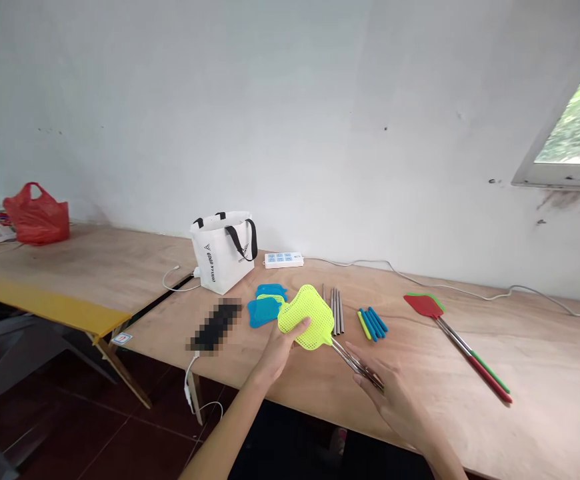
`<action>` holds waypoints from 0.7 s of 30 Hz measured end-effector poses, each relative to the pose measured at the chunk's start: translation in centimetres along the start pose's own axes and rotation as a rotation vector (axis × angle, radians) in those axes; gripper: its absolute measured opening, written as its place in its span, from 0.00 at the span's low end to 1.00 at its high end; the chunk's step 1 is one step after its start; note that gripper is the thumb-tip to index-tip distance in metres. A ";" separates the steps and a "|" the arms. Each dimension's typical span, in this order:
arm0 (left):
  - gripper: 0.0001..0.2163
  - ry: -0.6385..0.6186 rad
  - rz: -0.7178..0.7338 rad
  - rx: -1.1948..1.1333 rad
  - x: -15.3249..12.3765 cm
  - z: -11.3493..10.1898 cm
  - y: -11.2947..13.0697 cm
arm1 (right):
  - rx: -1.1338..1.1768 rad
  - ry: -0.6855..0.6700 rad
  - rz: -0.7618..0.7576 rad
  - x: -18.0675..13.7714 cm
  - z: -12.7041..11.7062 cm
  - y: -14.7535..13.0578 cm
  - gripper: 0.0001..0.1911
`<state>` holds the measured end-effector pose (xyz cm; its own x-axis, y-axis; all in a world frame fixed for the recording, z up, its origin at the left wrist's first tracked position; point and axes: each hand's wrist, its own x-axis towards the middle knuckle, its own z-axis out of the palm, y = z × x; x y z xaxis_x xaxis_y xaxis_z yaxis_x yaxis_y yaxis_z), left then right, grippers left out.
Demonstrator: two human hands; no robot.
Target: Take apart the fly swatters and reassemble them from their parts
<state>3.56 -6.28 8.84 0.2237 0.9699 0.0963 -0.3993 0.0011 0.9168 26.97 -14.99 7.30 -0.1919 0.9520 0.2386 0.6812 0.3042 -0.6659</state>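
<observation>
Desk (545,347) back edge: 1 white bag (223,260), 1 plug strip (283,260) | toward front edge: 1 yellow swatter (307,317) (at least) | between: 1 red swatter (485,376), 1 green swatter (490,372), 1 yellow grip (364,325), about 4 blue grips (375,325)

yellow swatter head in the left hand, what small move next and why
Probably have the right hand pick up the yellow grip lying beside the blue grips. The left hand holds the yellow swatter head with a metal shaft at its neck; no coloured grip shows on that shaft, whereas the red swatter has one.
</observation>
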 end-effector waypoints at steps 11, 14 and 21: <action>0.24 0.229 0.101 -0.051 -0.5 1.1 -0.1 | -0.191 0.018 -0.030 -0.2 2.3 -2.4 0.23; 0.24 0.263 0.130 -0.013 -1.0 1.0 0.5 | -0.315 0.075 -0.080 -0.4 3.1 -3.4 0.23; 0.23 0.252 0.099 0.055 -2.7 3.5 0.4 | -0.409 0.315 -0.152 -0.2 5.0 -3.8 0.21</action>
<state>5.88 -9.70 10.33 -0.0448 0.9947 0.0929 -0.3580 -0.1028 0.9280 20.91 -16.17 6.21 -0.1318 0.8224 0.5534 0.8938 0.3400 -0.2924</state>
